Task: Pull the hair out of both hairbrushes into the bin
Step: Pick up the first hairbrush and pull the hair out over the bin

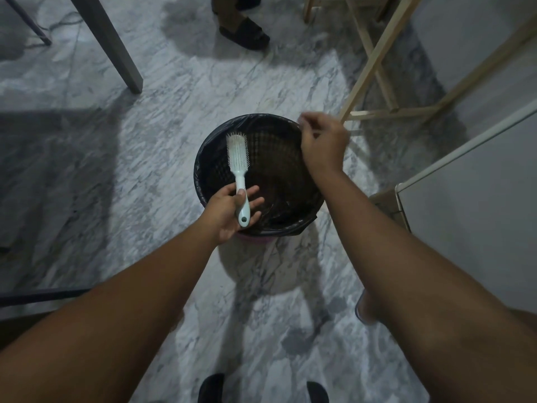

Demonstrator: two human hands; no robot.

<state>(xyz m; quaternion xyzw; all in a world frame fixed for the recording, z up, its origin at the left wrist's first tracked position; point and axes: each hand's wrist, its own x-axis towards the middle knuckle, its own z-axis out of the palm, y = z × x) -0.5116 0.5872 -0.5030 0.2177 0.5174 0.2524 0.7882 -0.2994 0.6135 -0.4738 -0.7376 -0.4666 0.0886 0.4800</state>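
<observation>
The bin (258, 173) mouth is open; a hairbrush (239, 158) crosses its left side, a wooden frame (374, 82) stands behind-right.

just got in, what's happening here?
A person stands over a bin lined with a black bag. The left hand holds a pale hairbrush by the handle in a loose grip, head out over the bin's opening. The right hand is raised over the bin's far rim with fingers pinched together; whether it holds hair is too blurred to tell. Only one brush is in view.
</observation>
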